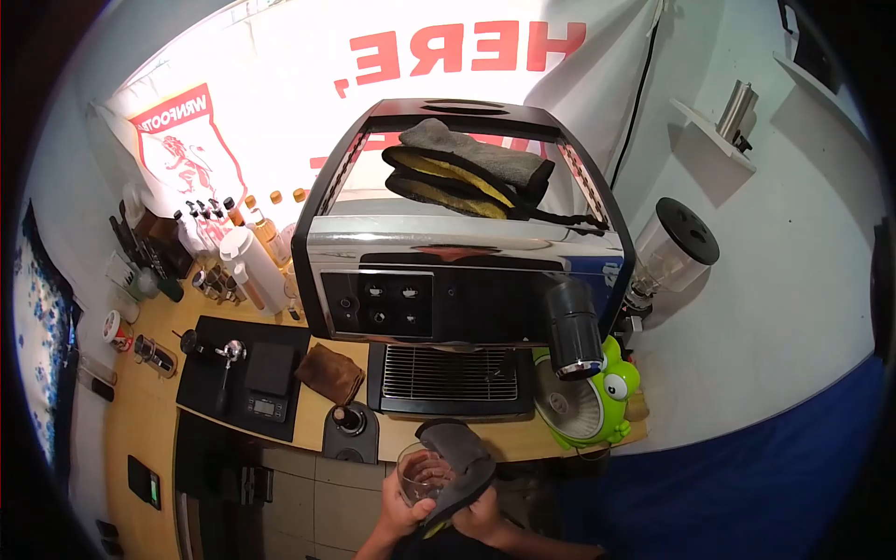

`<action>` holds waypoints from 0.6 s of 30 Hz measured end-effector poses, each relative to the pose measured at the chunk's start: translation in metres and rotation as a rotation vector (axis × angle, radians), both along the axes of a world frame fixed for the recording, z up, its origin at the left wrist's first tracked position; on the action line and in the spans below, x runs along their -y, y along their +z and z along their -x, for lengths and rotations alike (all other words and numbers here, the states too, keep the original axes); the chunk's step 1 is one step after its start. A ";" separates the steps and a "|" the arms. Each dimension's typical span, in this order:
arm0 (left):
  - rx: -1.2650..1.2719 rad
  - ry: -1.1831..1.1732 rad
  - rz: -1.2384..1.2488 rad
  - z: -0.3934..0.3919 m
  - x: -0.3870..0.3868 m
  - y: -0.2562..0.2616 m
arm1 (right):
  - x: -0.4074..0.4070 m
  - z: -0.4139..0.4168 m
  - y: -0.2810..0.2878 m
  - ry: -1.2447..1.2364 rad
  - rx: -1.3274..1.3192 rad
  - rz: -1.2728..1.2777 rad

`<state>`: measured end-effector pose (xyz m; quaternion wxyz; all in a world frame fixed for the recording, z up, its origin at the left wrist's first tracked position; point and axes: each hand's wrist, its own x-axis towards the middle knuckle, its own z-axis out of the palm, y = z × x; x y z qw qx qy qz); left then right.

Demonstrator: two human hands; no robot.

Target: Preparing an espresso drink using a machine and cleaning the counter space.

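My left hand [400, 509] grips a clear drinking glass [414, 483], tilted, in front of the counter's edge. Fingers show through its wall. Folded over the glass's right side is a grey microfibre cloth [463, 458] with dark edging and a bit of yellow underside. My right hand [483, 514] holds that cloth from below, and the cloth covers part of its fingers. Just beyond both hands are the drip tray [451, 381] of an espresso machine [490, 301] and a tamper [348, 418] on a black tamping mat [350, 448].
Grey-and-yellow cloths [469, 164] lie on the machine's top. A coffee grinder [675, 245] and a green frog-shaped plastic object [616, 399] stand right. Leftward are a brown cloth [330, 373], digital scale [269, 378], portafilter [227, 371], white jug [248, 266], bottles [266, 231] and phone [144, 483].
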<state>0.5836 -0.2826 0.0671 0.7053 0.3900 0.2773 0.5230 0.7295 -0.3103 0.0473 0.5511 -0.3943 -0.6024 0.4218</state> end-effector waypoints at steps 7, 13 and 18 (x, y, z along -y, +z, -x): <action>-0.036 0.017 -0.011 0.006 0.013 0.000 | 0.008 0.008 0.008 0.011 -0.247 0.125; -0.075 -0.024 -0.040 0.012 0.022 -0.003 | 0.018 0.009 0.034 -0.083 -0.349 0.334; -0.054 -0.010 -0.056 0.014 0.033 -0.011 | 0.026 0.011 0.029 -0.147 -0.112 0.116</action>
